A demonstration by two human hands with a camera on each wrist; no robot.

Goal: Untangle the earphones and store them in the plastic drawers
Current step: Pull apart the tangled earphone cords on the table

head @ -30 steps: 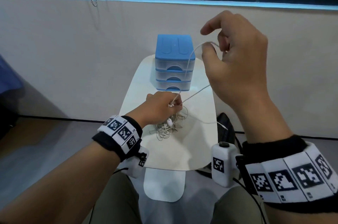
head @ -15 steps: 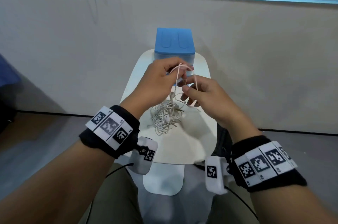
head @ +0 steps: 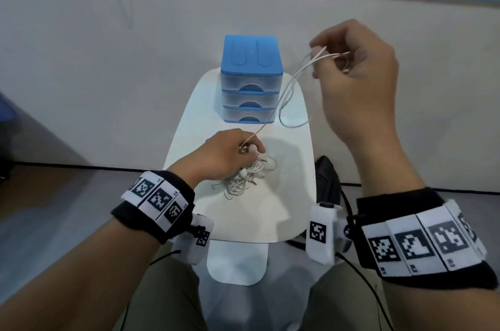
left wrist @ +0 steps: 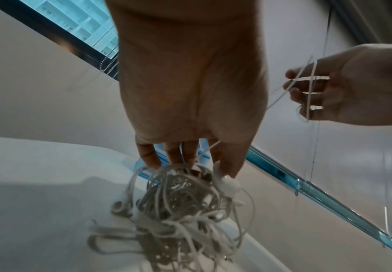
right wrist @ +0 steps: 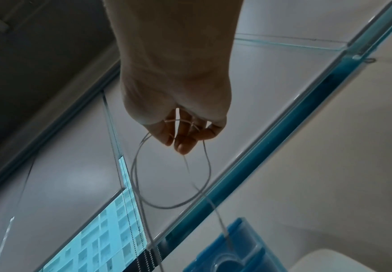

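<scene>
The right hand point(right wrist: 176, 103) pinches a thin white earphone cable point(right wrist: 143, 195) that loops below its fingertips; blue plastic drawers point(right wrist: 232, 246) sit farther below.

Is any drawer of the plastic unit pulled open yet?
No, all three drawers of the plastic drawers sit flush and closed in the head view.

Right hand point(head: 357, 79) raised, left hand point(head: 224, 157) low
</scene>
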